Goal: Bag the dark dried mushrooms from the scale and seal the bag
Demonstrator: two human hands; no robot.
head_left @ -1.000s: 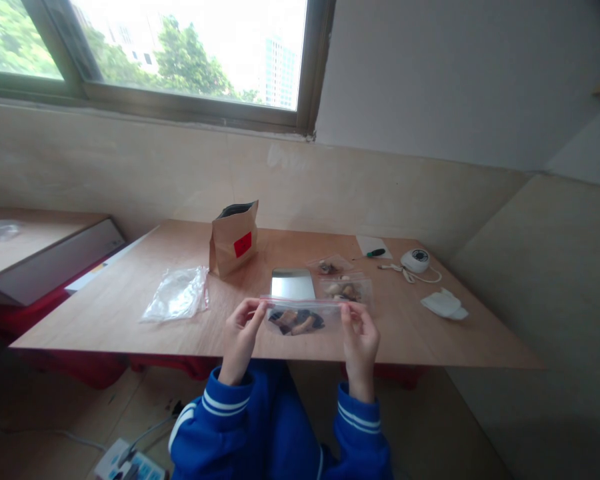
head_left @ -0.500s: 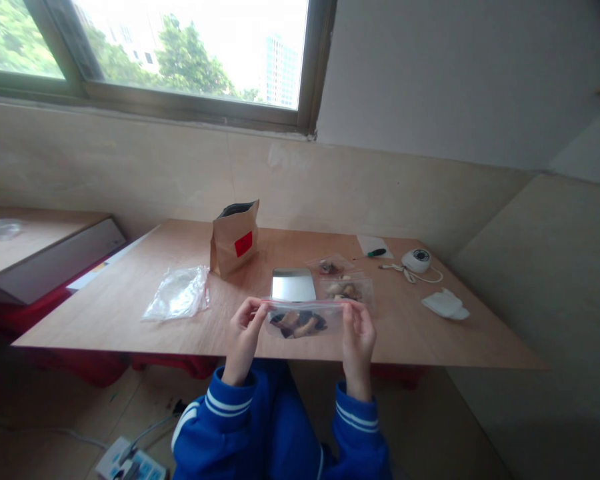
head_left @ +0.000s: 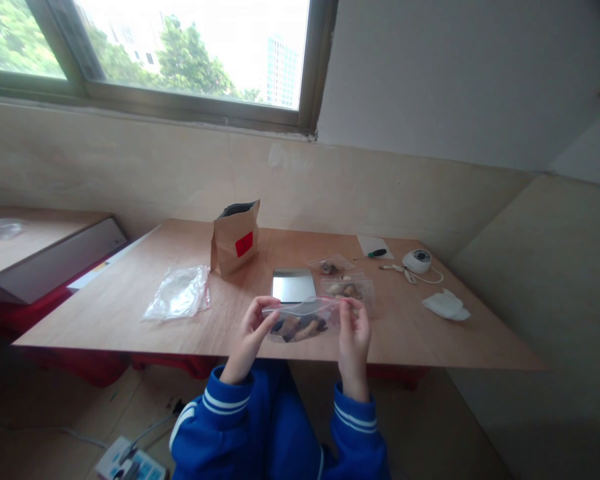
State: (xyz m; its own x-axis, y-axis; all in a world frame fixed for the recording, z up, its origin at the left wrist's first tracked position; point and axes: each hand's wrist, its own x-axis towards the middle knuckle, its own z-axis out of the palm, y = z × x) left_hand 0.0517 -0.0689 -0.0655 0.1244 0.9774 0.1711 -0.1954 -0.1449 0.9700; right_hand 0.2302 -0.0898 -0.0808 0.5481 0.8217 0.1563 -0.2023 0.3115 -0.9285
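Observation:
A clear zip bag [head_left: 300, 327] with dark and brown pieces inside hangs between my two hands, over the near edge of the table. My left hand [head_left: 253, 333] pinches the left end of its zip strip. At the other end, my right hand [head_left: 354, 333] pinches the red-edged strip between thumb and fingers. The strip bends slightly in the middle. Just beyond the bag lies a flat scale-like device [head_left: 293, 285] with a shiny silver top. To its right are a zip bag of pale and brown pieces [head_left: 347, 289] and a smaller filled zip bag [head_left: 329, 266].
An upright brown paper pouch [head_left: 234, 241] with a red label stands behind, left of centre. Flat clear bags [head_left: 177, 293] lie on the left. A screwdriver [head_left: 377, 253], a white dome camera [head_left: 417, 261] with cable and a white crumpled item [head_left: 445, 305] are on the right.
My left hand has moved slightly right and my right hand slightly left, bringing the bag's ends closer. Its zip strip, straight before, now bows.

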